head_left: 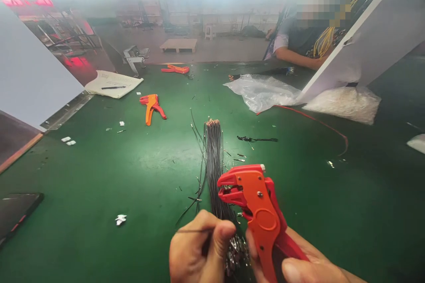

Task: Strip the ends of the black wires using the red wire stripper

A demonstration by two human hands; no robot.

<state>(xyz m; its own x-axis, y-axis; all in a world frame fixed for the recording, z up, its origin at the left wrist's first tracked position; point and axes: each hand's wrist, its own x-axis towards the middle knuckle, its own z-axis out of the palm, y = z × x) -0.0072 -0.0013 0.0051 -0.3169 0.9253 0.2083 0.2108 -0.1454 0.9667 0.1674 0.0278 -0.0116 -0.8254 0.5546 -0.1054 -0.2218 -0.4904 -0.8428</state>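
Observation:
My left hand [201,247] is closed, pinching a thin dark wire [191,231] between thumb and forefinger; a short length sticks out to the left. My right hand [305,261] grips an orange and red wire stripper [265,219] by its handles. The tool's jaws [229,188] point left and stand apart, with no wire seen between them. Behind both hands a long bundle of black wires [214,154] lies lengthwise on the green table [99,172], copper ends at the far end. Its near end is partly hidden by my hands. A few loose wires lie along its left side.
Two more wire strippers [152,107] lie farther back, beside an open notebook [114,85] with a pen. Plastic bags [265,90] rest at the right rear near a white panel [352,44]. Small scraps [121,219] dot the table. Another person's arm [299,58] is beyond it.

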